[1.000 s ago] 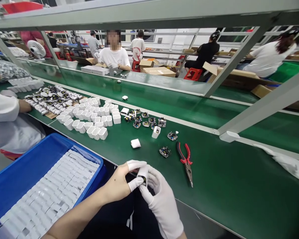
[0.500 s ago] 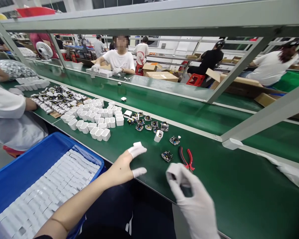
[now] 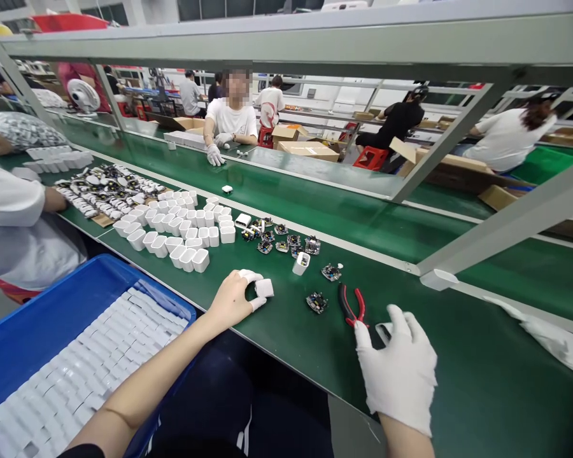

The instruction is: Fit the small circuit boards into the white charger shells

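Note:
My left hand [image 3: 232, 298], bare with white cots on thumb and forefinger, is closed in a pinch on a small white charger cap [image 3: 265, 287] lying on the green belt [image 3: 458, 375]. My right hand [image 3: 399, 369], in a white glove, rests low on the belt just right of the red-handled pliers [image 3: 353, 305]. Its thumb and forefinger hold a small white charger piece [image 3: 383, 331] with a dark patch. A loose circuit board [image 3: 316, 301] lies between my two hands. An open white shell [image 3: 300, 263] stands upright behind it.
Rows of white shells [image 3: 181, 232] and several circuit boards [image 3: 277, 238] lie further back on the belt. A blue bin [image 3: 52, 318] of white parts sits at my left. A co-worker's sleeve [image 3: 9, 216] is at far left. A slanted metal strut [image 3: 501, 219] and white cloth [image 3: 554, 337] are at right.
My hands have parted. The left reached forward and pinched the white cap on the belt. The right carried its white piece to the right and down beside the pliers.

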Available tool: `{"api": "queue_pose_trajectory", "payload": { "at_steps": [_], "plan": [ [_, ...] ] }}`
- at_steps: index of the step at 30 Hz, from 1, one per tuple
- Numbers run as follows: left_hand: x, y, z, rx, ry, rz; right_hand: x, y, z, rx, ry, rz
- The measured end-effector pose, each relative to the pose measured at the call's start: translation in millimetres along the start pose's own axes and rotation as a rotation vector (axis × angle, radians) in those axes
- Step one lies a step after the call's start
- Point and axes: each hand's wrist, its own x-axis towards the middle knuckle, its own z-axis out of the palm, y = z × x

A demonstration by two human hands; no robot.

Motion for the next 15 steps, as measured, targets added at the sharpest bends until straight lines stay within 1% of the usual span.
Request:
{"api": "queue_pose_trajectory", "payload": {
  "at_steps": [1, 2, 3, 4, 5, 6, 7, 8, 9, 10, 11, 13, 15],
  "plan": [
    [-5, 5, -0.5, -0.042, 0.007, 0.01, -4, -10, 1, 0.084, 0.01, -0.06],
    [-11, 10, -0.4, -0.1, 0.015, 0.026, -10, -20, 2, 0.191, -0.026, -0.129],
    [-17, 16, 0.4, -0.169, 0.029, 0.052, -15, -30, 4, 0.34, -0.103, -0.193],
    [-23, 22, 1.8, -0.236, 0.05, 0.092, -22, -41, 7, 0.522, -0.25, -0.229],
    [-29, 27, 3.4, -0.288, 0.082, 0.145, -28, -50, 10, 0.718, -0.436, -0.234],
    [-33, 30, 4.8, -0.307, 0.125, 0.207, -33, -59, 14, 0.895, -0.595, -0.191],
    [-37, 32, 5.2, -0.284, 0.167, 0.266, -38, -67, 17, 1.042, -0.699, -0.12],
    [-38, 32, 4.3, -0.233, 0.198, 0.312, -42, -73, 20, 1.159, -0.76, -0.045],
    [-38, 29, 1.4, -0.162, 0.21, 0.336, -44, -78, 22, 1.241, -0.772, 0.032],
    [-37, 25, -3.6, -0.076, 0.211, 0.329, -45, -80, 23, 1.292, -0.756, 0.102],
    [-34, 18, -10.5, 0.019, 0.212, 0.291, -44, -82, 24, 1.32, -0.73, 0.16],
    [-27, -1, -28.3, 0.23, 0.247, 0.145, -41, -80, 25, 1.351, -0.679, 0.252],
    [-20, -23, -46.3, 0.456, 0.336, -0.033, -38, -74, 26, 1.394, -0.676, 0.309]
  ]
}}
